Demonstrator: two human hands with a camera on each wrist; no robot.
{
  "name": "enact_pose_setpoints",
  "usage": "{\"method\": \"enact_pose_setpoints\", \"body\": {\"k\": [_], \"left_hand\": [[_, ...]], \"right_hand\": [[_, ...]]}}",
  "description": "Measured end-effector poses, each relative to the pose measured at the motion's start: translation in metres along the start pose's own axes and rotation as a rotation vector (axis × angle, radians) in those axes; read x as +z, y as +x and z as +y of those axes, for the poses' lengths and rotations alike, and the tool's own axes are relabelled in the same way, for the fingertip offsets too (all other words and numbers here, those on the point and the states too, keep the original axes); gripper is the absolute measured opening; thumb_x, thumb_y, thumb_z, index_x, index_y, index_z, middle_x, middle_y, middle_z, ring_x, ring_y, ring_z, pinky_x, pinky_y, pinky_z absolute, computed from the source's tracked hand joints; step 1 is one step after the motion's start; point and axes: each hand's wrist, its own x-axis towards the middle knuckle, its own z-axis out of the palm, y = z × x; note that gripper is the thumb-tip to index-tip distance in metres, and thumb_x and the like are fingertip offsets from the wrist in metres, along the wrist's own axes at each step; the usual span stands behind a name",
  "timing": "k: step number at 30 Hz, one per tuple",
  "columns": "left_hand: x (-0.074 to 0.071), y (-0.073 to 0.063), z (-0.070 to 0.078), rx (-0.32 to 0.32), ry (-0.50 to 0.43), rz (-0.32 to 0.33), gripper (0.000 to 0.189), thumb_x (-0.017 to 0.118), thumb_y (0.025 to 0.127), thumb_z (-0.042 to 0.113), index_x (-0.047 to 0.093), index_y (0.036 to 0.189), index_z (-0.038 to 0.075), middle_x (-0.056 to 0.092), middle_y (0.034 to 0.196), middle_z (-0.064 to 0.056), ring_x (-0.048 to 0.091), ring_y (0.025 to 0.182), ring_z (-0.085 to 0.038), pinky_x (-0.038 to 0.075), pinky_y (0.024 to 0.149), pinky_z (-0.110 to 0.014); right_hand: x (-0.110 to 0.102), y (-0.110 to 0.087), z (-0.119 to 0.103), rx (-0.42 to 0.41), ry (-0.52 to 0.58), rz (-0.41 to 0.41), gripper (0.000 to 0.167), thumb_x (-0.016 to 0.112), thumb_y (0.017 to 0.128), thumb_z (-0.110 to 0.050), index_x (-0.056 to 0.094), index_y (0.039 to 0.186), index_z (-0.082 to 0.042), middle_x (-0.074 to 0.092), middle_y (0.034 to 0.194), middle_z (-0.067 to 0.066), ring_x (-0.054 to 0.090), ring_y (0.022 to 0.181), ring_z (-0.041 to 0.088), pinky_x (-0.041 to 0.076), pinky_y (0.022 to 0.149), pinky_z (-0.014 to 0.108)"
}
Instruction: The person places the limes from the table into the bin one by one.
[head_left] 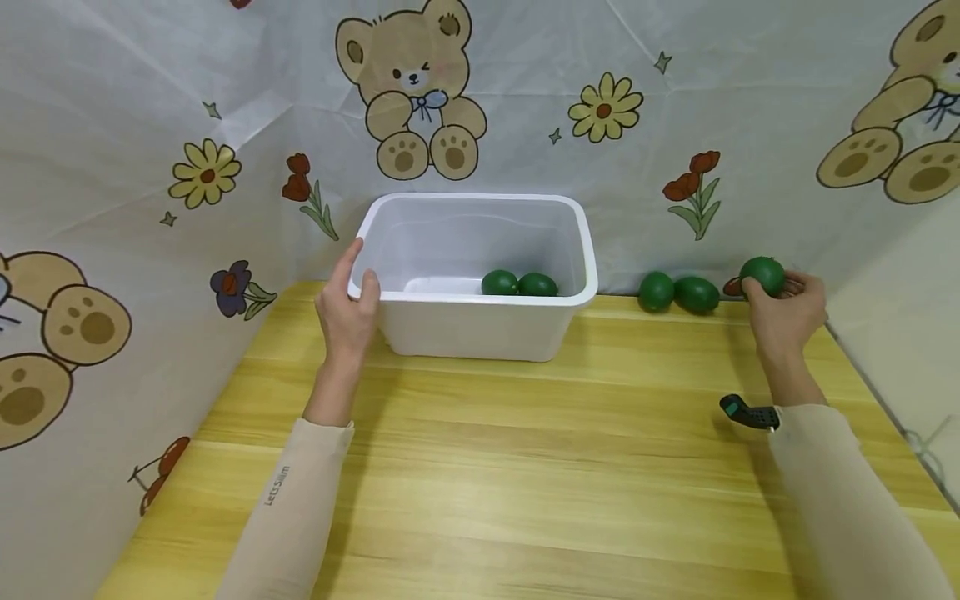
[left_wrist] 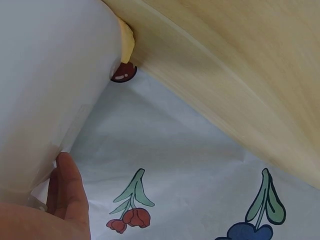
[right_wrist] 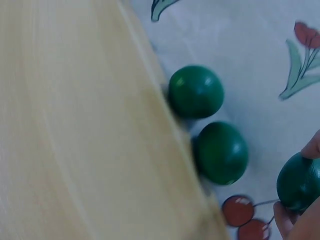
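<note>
A white plastic bin (head_left: 480, 329) stands at the back of the table. Two glossy green limes (head_left: 499, 282) lie inside it, towards the right. My left hand (head_left: 348, 312) holds the bin's front left corner, thumb over the front and fingers along the outer side wall. At the far right, my right hand (head_left: 789, 308) pinches another green lime (head_left: 762, 274) between thumb and fingers, raised above the back edge. Just left of it, two more limes, one round-looking (head_left: 656, 292) and one longer (head_left: 697, 295), sit side by side at the back edge; the right wrist view shows them too.
Behind the table hangs a pale cloth (head_left: 517, 150) printed with bears, flowers and cherries, closing in the left side as well. A pale wall panel (head_left: 892, 300) borders the right. A black wrist strap device (head_left: 748, 412) sticks out from my right wrist.
</note>
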Motion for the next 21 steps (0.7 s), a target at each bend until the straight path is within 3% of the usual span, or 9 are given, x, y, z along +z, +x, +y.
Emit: {"method": "enact_pose_setpoints", "body": {"k": [6, 10, 13, 14, 16, 19, 21], "left_hand": [[-0.001, -0.001, 0.0, 0.001, -0.003, -0.001, 0.049, 0.057, 0.097, 0.026, 0.067, 0.144, 0.013, 0.067, 0.143, -0.008, 0.069, 0.12, -0.03, 0.053, 0.104, -0.05], [0.0, -0.003, 0.001, -0.011, -0.005, -0.014, 0.05, 0.056, 0.097, 0.027, 0.066, 0.144, 0.013, 0.067, 0.143, -0.01, 0.07, 0.116, -0.032, 0.054, 0.1, -0.05], [0.001, -0.003, 0.003, -0.02, -0.006, -0.022, 0.051, 0.056, 0.097, 0.028, 0.065, 0.145, 0.014, 0.067, 0.142, -0.012, 0.069, 0.1, -0.031, 0.054, 0.091, -0.045], [0.0, -0.003, 0.004, -0.021, -0.003, -0.021, 0.051, 0.056, 0.097, 0.028, 0.065, 0.146, 0.015, 0.072, 0.135, -0.015, 0.068, 0.088, -0.028, 0.054, 0.084, -0.04], [0.0, -0.003, 0.004, -0.023, 0.003, -0.016, 0.051, 0.056, 0.098, 0.028, 0.065, 0.146, 0.015, 0.072, 0.136, -0.013, 0.058, 0.069, -0.022, 0.049, 0.071, -0.03], [-0.001, -0.003, 0.004, -0.018, 0.013, -0.003, 0.05, 0.056, 0.097, 0.026, 0.066, 0.145, 0.016, 0.071, 0.138, -0.008, 0.039, 0.056, -0.014, 0.036, 0.057, -0.024], [-0.001, -0.003, 0.004, -0.008, 0.017, -0.001, 0.05, 0.056, 0.096, 0.025, 0.066, 0.144, 0.016, 0.067, 0.144, -0.005, 0.034, 0.053, -0.01, 0.032, 0.053, -0.024]], "right_hand": [[-0.005, -0.016, -0.027, -0.12, 0.0, -0.034, 0.061, 0.075, 0.09, -0.04, 0.056, 0.144, -0.021, 0.048, 0.107, -0.025, 0.048, 0.098, -0.007, 0.042, 0.094, 0.02], [-0.004, -0.031, -0.044, -0.2, -0.011, -0.063, 0.058, 0.076, 0.091, -0.038, 0.058, 0.142, -0.017, 0.049, 0.106, -0.024, 0.051, 0.096, -0.007, 0.043, 0.086, 0.016], [0.0, -0.045, -0.061, -0.284, -0.023, -0.092, 0.058, 0.076, 0.092, -0.037, 0.059, 0.142, -0.014, 0.051, 0.109, -0.024, 0.051, 0.1, -0.007, 0.042, 0.085, 0.015], [0.002, -0.05, -0.068, -0.31, -0.028, -0.111, 0.058, 0.076, 0.092, -0.038, 0.059, 0.143, -0.014, 0.052, 0.11, -0.024, 0.052, 0.102, -0.006, 0.043, 0.086, 0.015], [0.007, -0.06, -0.083, -0.363, -0.024, -0.143, 0.058, 0.077, 0.092, -0.037, 0.06, 0.143, -0.014, 0.054, 0.113, -0.022, 0.052, 0.106, -0.005, 0.043, 0.087, 0.015], [0.015, -0.076, -0.104, -0.438, -0.014, -0.195, 0.059, 0.078, 0.092, -0.037, 0.061, 0.143, -0.015, 0.062, 0.12, -0.01, 0.056, 0.109, -0.001, 0.048, 0.087, 0.013], [0.021, -0.086, -0.113, -0.485, 0.005, -0.214, 0.058, 0.079, 0.091, -0.036, 0.062, 0.142, -0.015, 0.066, 0.123, -0.001, 0.058, 0.109, 0.001, 0.05, 0.087, 0.013]]}}
